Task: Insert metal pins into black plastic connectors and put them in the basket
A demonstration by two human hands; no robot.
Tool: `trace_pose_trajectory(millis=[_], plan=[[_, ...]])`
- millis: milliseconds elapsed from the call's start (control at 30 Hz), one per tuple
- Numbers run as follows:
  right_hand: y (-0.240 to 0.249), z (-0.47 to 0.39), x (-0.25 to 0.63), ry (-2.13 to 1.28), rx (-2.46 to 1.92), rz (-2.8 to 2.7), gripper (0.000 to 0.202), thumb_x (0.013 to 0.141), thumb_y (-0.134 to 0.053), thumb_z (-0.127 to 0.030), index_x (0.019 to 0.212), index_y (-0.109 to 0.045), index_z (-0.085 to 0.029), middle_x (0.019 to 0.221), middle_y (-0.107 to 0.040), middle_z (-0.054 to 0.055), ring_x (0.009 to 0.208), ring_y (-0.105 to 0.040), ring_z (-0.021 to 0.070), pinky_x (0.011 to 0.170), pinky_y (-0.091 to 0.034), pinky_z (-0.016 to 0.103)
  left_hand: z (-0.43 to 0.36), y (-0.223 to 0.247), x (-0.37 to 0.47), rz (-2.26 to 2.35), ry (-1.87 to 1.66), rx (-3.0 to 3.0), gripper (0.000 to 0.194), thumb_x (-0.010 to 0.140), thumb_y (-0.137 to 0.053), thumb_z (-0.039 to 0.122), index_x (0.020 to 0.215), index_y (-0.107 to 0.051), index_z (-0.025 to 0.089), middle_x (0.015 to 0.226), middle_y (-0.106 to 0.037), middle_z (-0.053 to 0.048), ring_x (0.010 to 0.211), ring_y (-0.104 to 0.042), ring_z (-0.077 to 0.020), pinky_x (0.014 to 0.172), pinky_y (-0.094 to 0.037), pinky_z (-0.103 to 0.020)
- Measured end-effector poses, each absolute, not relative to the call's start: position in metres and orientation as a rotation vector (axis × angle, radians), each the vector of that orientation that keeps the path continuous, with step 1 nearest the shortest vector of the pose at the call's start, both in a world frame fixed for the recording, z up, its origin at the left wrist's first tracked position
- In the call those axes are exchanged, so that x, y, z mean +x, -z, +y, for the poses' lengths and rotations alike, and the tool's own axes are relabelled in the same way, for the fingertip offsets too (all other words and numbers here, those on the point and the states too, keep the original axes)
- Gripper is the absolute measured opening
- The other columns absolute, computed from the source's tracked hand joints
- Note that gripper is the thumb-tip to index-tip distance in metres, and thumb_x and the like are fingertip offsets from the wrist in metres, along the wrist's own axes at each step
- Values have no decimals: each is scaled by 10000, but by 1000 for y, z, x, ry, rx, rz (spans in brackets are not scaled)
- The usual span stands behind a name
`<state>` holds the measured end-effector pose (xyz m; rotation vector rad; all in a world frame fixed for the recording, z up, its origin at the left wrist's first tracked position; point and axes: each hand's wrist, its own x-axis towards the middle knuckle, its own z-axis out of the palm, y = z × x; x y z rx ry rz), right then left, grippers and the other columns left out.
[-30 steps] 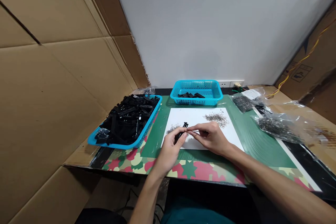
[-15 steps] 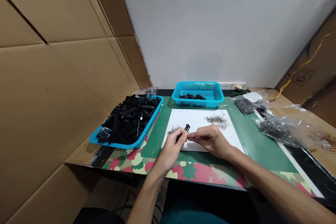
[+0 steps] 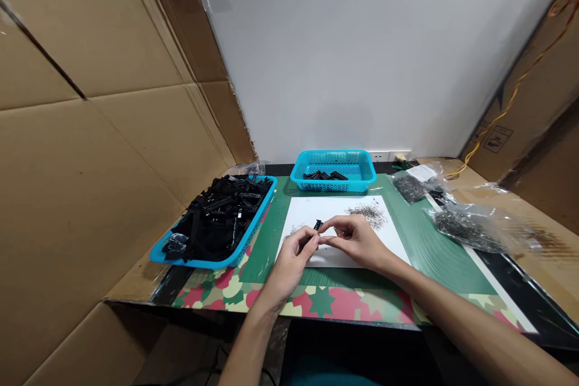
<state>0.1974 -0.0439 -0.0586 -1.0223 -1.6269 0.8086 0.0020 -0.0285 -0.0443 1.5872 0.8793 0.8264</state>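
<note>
A small, narrow black plastic part (image 3: 318, 225) stands up from the fingers of my left hand (image 3: 295, 251), which is closed around its lower end. My right hand (image 3: 358, 242) meets it from the right, with index fingertip and thumb tip curved against the part. Whether a tiny piece sits between those fingertips is hidden. Both hands are over a white sheet (image 3: 335, 260). Beside my right hand lies a loose heap of small wire metal pieces (image 3: 368, 215). A second heap of metal pieces (image 3: 293, 231) shows partly behind my left hand.
At left, a blue basket (image 3: 212, 265) is heaped with black plastic parts. Another blue basket (image 3: 333, 187) at the back holds several black parts. Clear bags of metal pieces (image 3: 461, 225) (image 3: 409, 186) lie at right on the green mat (image 3: 434, 253). Cardboard (image 3: 113, 151) walls the left side.
My right index finger has lifted and bent over the black part, while the thumb stays low against it. The whole view has shifted slightly, with the table lower in the picture.
</note>
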Motion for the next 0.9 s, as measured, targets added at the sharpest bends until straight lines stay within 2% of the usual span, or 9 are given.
trace_pose_trajectory(millis=[167, 300, 400, 500, 600, 700, 767, 900], plan=[[57, -41, 197, -856, -1031, -1611, 278, 904, -742, -407, 856, -814, -142, 555, -388, -57, 551, -312, 107, 511, -226, 255, -26, 48, 4, 913, -856, 1576, 352, 964, -635, 521, 875, -630, 181, 833, -561, -6, 736, -452, -142, 661, -351, -232], [58, -41, 200, -719, -1044, -1598, 215, 915, -705, -325, 866, -806, -141, 537, -332, -73, 519, -291, 99, 495, -224, 249, -27, 54, 0, 909, -817, 1558, 340, 1009, -561, 525, 1107, -662, 216, 936, -604, -19, 770, -482, -149, 686, -377, -236], [65, -43, 202, -500, -1026, -1673, 163, 911, -688, -252, 869, -799, -141, 528, -403, -68, 490, -325, 87, 500, -264, 237, -30, 58, -6, 898, -812, 1569, 378, 1052, -485, 505, 1298, -605, 244, 1089, -630, -49, 879, -528, -163, 772, -420, -249], [75, -44, 202, -369, -961, -1816, 132, 894, -658, -169, 846, -778, -147, 557, -542, -43, 480, -398, 77, 518, -316, 215, -32, 60, -6, 887, -885, 1602, 374, 1044, -532, 460, 1355, -539, 250, 1203, -636, -71, 1038, -578, -182, 928, -444, -282], [80, -45, 201, -277, -923, -1925, 159, 882, -612, -104, 800, -733, -164, 607, -642, -20, 492, -465, 79, 529, -331, 205, -34, 60, -1, 864, -998, 1544, 469, 975, -667, 392, 1365, -440, 262, 1191, -657, -71, 1111, -632, -203, 988, -470, -324], [80, -47, 201, -138, -902, -1997, 212, 928, -582, -111, 752, -680, -178, 597, -658, -19, 480, -475, 83, 521, -311, 219, -36, 59, 4, 873, -1033, 1471, 587, 903, -750, 325, 1367, -396, 264, 1115, -691, -58, 1030, -691, -203, 906, -520, -318], [79, -48, 201, -40, -891, -2054, 227, 960, -553, -115, 775, -667, -182, 602, -666, -16, 481, -490, 88, 520, -298, 234, -36, 59, 5, 906, -1026, 1481, 567, 865, -779, 289, 1332, -461, 242, 1072, -707, -54, 1002, -706, -199, 890, -536, -309], [79, -50, 203, 72, -882, -2162, 208, 959, -524, -87, 827, -653, -184, 631, -677, -14, 508, -526, 97, 538, -289, 251, -34, 61, 4, 994, -1087, 1500, 425, 775, -842, 295, 1137, -644, 191, 1036, -724, -75, 1011, -708, -221, 866, -585, -309]])
